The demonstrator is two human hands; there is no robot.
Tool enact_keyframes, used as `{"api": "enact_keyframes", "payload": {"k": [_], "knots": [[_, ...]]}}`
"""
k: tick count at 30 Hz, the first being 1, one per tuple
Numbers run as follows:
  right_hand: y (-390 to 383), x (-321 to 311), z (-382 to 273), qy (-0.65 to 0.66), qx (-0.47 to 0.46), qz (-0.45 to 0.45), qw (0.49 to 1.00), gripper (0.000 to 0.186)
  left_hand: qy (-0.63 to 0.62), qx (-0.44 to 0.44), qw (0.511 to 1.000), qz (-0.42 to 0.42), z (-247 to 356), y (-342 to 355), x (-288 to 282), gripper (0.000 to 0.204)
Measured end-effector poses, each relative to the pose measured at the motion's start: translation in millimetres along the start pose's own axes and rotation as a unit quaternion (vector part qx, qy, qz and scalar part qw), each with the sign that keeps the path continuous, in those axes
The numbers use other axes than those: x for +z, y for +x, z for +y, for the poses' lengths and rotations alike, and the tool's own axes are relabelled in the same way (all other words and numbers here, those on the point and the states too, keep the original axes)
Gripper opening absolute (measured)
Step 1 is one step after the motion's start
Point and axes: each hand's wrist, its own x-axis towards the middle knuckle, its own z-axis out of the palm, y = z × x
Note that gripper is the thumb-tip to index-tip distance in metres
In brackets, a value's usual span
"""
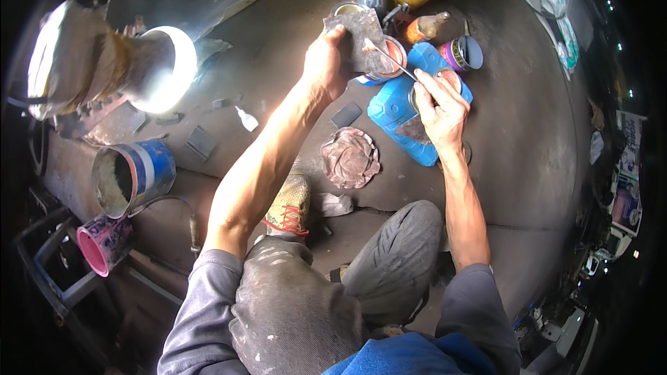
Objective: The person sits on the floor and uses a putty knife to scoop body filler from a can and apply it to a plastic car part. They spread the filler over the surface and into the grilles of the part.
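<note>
Plate [354, 36] gripped in left hand [325, 62] near open tin [404, 53], thin rod [394, 62] pinched in right hand [442, 105], pale tip [369, 44] over the plate; careless tilt or jerk might shed residue onto blue container [391, 105].

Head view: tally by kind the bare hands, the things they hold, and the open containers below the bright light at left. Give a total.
Bare hands: 2 (left hand, right hand)
Things held: 2 (dark plate, thin tool)
Open containers: 2 (blue container, pink container)
Total: 6
</note>
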Motion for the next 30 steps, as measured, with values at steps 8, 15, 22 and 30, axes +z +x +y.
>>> {"api": "enact_keyframes", "payload": {"k": [8, 15, 22, 30], "knots": [[7.5, 36.7, -18.1, 0.014, -0.059, -0.040, 0.997, 0.037, 0.049, 0.081, 0.994, 0.046, 21.6, -25.2, -20.1, 0.029], [15.9, 42.6, -28.4, -0.035, -0.148, -0.077, 0.985, 0.033, 0.066, 0.082, 0.991, 0.080, 37.0, -44.7, -31.3, 0.025], [12.1, 33.3, -20.1, -0.068, -0.198, -0.142, 0.967, 0.037, 0.131, 0.079, 0.987, 0.056, 47.5, -56.6, -33.8, 0.024], [9.8, 30.2, -33.7, 0.086, -0.042, -0.021, 0.995, 0.019, 0.153, 0.113, 0.977, 0.098, 51.4, -56.1, -76.8, 0.029]]}}
